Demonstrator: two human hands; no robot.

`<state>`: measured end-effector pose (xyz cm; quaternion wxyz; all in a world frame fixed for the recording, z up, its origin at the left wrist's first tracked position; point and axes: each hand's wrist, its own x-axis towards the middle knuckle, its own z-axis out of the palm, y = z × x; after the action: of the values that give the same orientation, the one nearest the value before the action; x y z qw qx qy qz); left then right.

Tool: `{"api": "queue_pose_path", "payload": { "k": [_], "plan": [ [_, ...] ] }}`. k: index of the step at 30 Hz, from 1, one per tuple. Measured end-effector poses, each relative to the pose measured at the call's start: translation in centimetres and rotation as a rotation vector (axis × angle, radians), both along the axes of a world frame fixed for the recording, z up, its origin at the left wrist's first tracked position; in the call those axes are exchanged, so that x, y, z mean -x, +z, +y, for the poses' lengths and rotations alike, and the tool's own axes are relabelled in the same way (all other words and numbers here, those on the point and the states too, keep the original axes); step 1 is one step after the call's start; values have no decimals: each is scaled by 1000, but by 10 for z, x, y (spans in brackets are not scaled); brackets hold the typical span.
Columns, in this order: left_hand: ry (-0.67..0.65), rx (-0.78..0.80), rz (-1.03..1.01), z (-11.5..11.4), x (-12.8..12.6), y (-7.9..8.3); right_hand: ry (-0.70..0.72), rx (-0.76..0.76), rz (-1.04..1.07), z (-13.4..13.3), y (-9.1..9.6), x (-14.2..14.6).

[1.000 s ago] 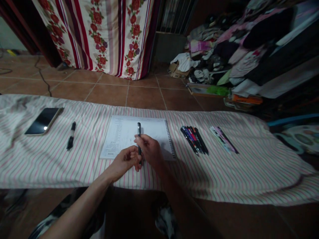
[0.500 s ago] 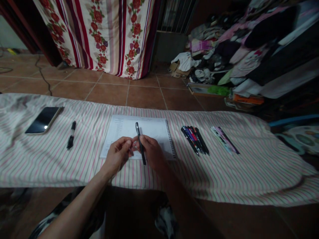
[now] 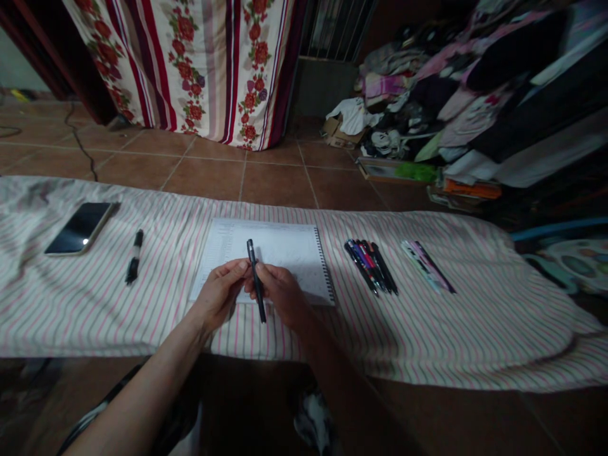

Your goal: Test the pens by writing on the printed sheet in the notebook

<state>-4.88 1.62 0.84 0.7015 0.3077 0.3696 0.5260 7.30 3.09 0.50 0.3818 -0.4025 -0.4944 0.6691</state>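
Observation:
Over the near part of an open spiral notebook, I hold a black pen tilted, its upper end pointing away from me. My right hand is closed on the pen, thumb lying along its middle. My left hand meets it from the other side, with thumb and fingers pinched against the pen; the fingertips behind the barrel are partly hidden. The notebook lies flat with its wire binding on the right, and its page bears faint print or writing.
A striped cloth covers the low table. To the left lie a phone and a black marker-like pen. On the right are a bunch of pens and a few pastel pens. Piled clothes stand beyond.
Both hands and the pen have shifted slightly left and toward me. My left thumb and fingers have come up against the pen. The notebook and the other pens stay put.

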Motion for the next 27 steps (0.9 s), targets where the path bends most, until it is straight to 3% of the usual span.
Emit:
{"api": "queue_pose_path", "payload": {
  "k": [5, 10, 12, 20, 27],
  "plan": [
    [6, 56, -3, 0, -1, -1, 11, -30, -105, -2, -1, 1],
    [114, 76, -43, 2, 0, -3, -52, -251, -417, 4, -9, -8],
    [151, 84, -53, 4, 1, -4, -116, -275, -469, 6, -10, -13],
    [97, 120, 12, 1, -4, -6, -317, -298, -402, 12, -12, -19],
    [27, 85, 53, -2, -12, -10, -284, -195, -301, 17, -19, -16]
  ]
}}
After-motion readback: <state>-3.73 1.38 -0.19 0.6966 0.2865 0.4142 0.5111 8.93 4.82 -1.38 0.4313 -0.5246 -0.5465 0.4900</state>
